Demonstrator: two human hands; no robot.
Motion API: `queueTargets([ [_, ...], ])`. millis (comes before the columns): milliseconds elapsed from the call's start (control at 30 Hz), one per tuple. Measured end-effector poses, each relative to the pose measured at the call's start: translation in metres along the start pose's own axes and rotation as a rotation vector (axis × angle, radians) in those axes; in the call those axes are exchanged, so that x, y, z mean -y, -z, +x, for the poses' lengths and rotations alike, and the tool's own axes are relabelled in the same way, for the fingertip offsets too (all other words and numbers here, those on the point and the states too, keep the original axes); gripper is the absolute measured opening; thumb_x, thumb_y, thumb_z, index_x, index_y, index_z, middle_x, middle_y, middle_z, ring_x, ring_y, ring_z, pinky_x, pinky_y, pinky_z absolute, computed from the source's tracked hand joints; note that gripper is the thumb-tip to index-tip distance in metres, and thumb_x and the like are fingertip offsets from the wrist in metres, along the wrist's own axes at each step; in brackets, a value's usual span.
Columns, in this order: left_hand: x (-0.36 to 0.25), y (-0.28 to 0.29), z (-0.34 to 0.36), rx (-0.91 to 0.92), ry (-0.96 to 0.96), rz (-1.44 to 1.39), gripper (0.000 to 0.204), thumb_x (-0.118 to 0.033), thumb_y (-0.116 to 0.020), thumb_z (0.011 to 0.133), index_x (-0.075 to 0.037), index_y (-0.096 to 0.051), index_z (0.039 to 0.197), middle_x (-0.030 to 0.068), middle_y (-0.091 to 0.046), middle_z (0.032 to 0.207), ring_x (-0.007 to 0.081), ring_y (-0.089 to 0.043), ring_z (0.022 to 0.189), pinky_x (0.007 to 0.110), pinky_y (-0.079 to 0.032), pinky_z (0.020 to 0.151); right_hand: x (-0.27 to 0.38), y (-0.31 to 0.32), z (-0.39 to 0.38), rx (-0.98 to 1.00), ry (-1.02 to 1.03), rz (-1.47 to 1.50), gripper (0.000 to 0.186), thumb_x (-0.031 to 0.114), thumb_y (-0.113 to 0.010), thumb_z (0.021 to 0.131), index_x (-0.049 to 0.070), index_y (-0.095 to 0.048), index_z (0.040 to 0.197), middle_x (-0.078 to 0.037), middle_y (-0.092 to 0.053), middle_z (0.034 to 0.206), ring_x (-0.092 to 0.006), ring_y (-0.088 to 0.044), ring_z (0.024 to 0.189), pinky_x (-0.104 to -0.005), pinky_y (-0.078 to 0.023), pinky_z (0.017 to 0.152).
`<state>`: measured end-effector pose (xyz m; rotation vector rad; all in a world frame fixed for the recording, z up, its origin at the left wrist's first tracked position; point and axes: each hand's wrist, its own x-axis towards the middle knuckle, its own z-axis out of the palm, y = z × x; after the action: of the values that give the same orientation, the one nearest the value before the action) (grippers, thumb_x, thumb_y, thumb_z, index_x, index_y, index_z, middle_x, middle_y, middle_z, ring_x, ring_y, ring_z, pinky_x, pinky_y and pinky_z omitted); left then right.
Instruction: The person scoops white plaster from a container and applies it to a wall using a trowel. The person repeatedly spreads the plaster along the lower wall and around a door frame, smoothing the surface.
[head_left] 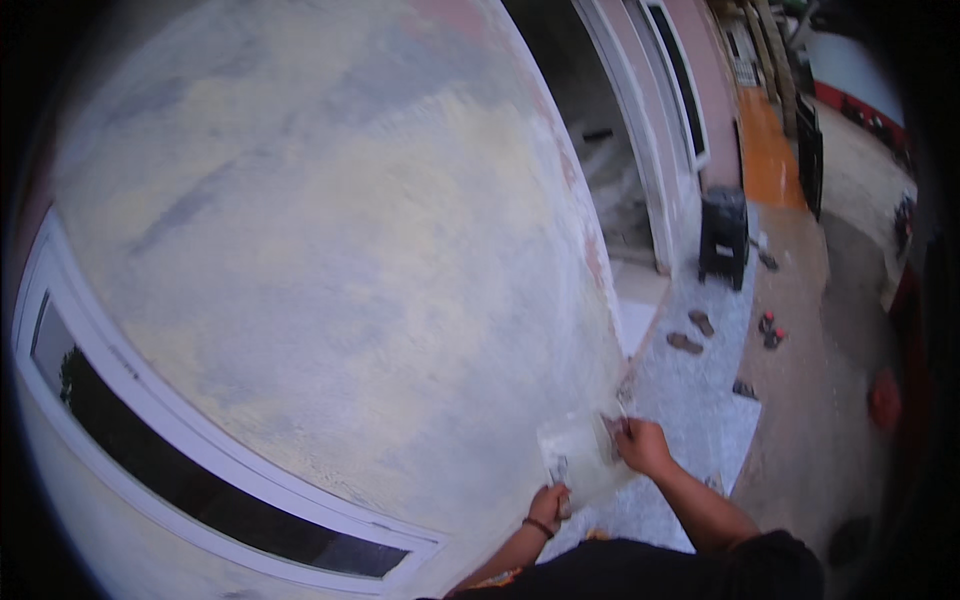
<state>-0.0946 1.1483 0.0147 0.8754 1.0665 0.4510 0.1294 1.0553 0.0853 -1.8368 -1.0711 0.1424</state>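
Patchy skim coat in white, grey and pale yellow covers the wall [370,250] in front of me. Low beside its right edge, a wide pale, smeared plate [585,462] lies between my hands, looking like a plasterer's blade. My left hand [547,506], with a dark band at the wrist, is closed around a handle at the plate's lower left. Up and to the right, my right hand [645,446] is closed on a small scraper [612,428], which meets the plate's upper right corner. Fingers hide most of both handles.
A white-framed window [200,440] is at lower left. Right of the wall is a doorway [610,140]. Sandals [686,342] and a black container [723,238] stand on the sheet-covered walkway [690,420]. More footwear [772,332] sits on the brown ground.
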Motion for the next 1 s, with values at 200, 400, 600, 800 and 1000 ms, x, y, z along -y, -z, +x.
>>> queueTargets([
  [200,-0.025,-0.034,0.086,-0.023,-0.116,0.169,0.019,-0.014,-0.064,0.078,-0.009,-0.054,0.093,0.0014,-0.051,0.072,0.0149,-0.051,0.054,0.03,-0.037,0.039,-0.069,-0.033,0.08,0.038,-0.537,0.94,0.011,0.009,-0.059,0.091,0.001,-0.065,0.094,-0.005,-0.065,0.074,-0.0155,-0.06,0.056,-0.0319,-0.05,0.053],
  [400,-0.068,-0.062,0.174,-0.038,0.023,0.022,0.023,-0.011,-0.062,0.078,-0.009,-0.054,0.1,0.0014,-0.051,0.076,0.0135,-0.051,0.055,0.03,-0.037,0.039,-0.128,-0.053,0.151,0.006,-0.781,1.226,0.016,0.009,-0.06,0.093,0.002,-0.064,0.106,-0.006,-0.069,0.09,-0.0176,-0.067,0.077,-0.0316,-0.056,0.07],
  [600,-0.1,-0.116,0.221,-0.053,0.104,0.043,0.026,-0.009,-0.06,0.077,-0.011,-0.053,0.103,0.0,-0.048,0.076,0.0125,-0.05,0.056,0.027,-0.036,0.036,-0.164,-0.041,0.21,-0.01,-0.858,1.621,0.025,0.007,-0.055,0.093,0.005,-0.057,0.118,-0.007,-0.064,0.105,-0.0177,-0.065,0.094,-0.0335,-0.055,0.075],
  [800,-0.109,-0.159,0.269,-0.199,0.053,-0.004,0.012,-0.013,-0.059,0.081,-0.013,-0.054,0.092,-0.0027,-0.048,0.068,0.0104,-0.048,0.049,0.026,-0.037,0.038,-0.207,-0.042,0.298,0.157,-0.765,1.745,0.025,0.007,-0.058,0.092,0.005,-0.057,0.117,-0.008,-0.062,0.106,-0.0211,-0.063,0.099,-0.0365,-0.054,0.083],
  [1000,-0.121,-0.182,0.314,-0.197,0.142,-0.06,0.027,-0.007,-0.06,0.077,-0.015,-0.05,0.101,-0.0011,-0.046,0.075,0.0105,-0.049,0.055,0.025,-0.037,0.035,-0.238,-0.044,0.382,0.101,-0.793,1.716,0.026,0.01,-0.06,0.093,0.005,-0.056,0.119,-0.008,-0.062,0.107,-0.0213,-0.064,0.094,-0.0348,-0.055,0.08],
])
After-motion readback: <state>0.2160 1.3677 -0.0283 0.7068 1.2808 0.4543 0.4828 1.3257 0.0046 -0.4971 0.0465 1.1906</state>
